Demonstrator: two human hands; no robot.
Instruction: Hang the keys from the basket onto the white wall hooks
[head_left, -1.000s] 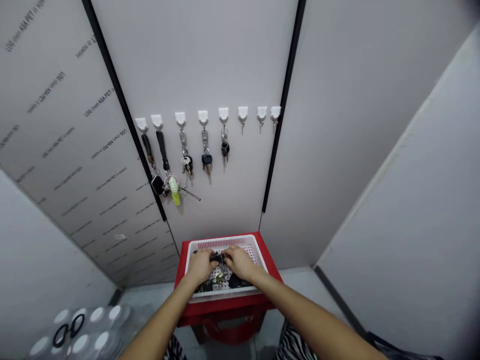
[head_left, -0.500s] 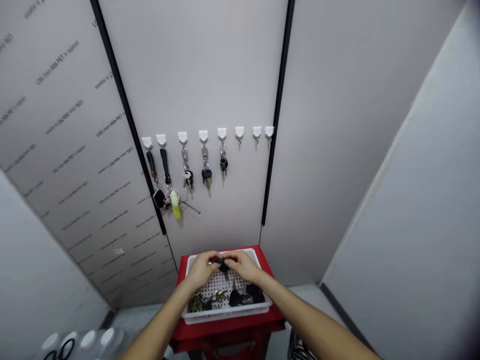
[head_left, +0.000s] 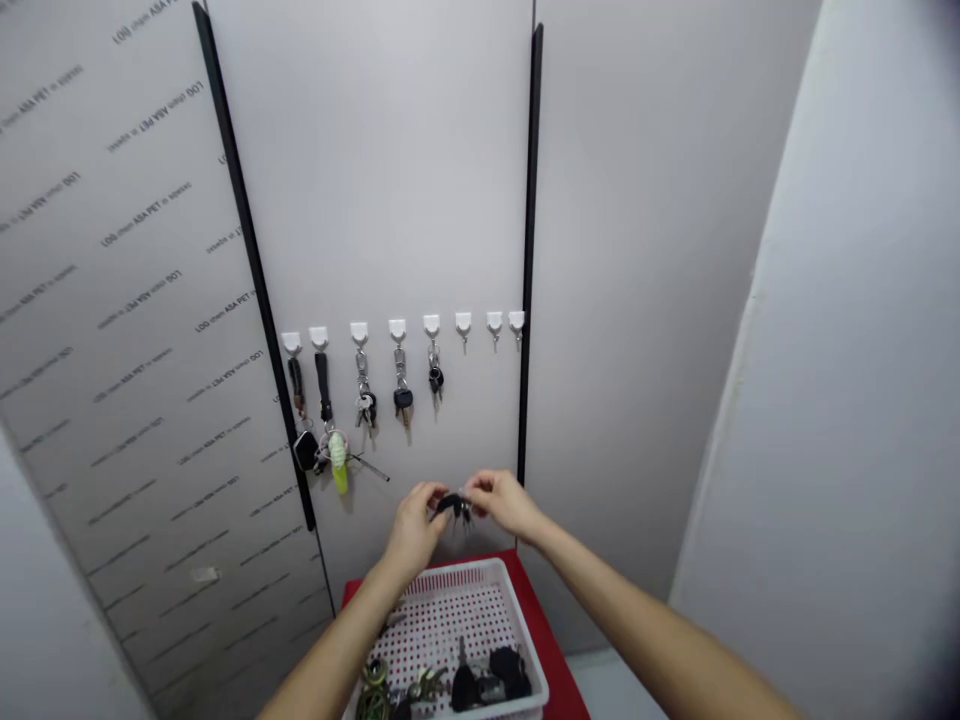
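Observation:
A small bunch of keys point(head_left: 454, 507) with dark heads is held up between my two hands, above the back edge of the white basket. My left hand point(head_left: 412, 525) pinches its left side. The thumb and forefinger of my right hand point(head_left: 504, 502) are closed on its upper right side, where the ring seems to be. Below, the perforated white basket point(head_left: 517, 625) holds a large black key point(head_left: 463, 685), dark fobs point(head_left: 510, 670), brass-coloured keys point(head_left: 427, 685) and a greenish coil point(head_left: 373, 690).
A row of white adhesive hooks point(head_left: 397, 328) runs along the grey panel. Key sets point(head_left: 403, 398) hang from the left and middle hooks; the rightmost three hooks point(head_left: 494, 322) are bare. Black vertical strips point(head_left: 530, 250) border the panel. A red stand point(head_left: 541, 640) supports the basket.
Both hands have lifted the bunch of keys out of the basket, up and forward towards the panel. The view has tilted up, so hooks and basket appear lower.

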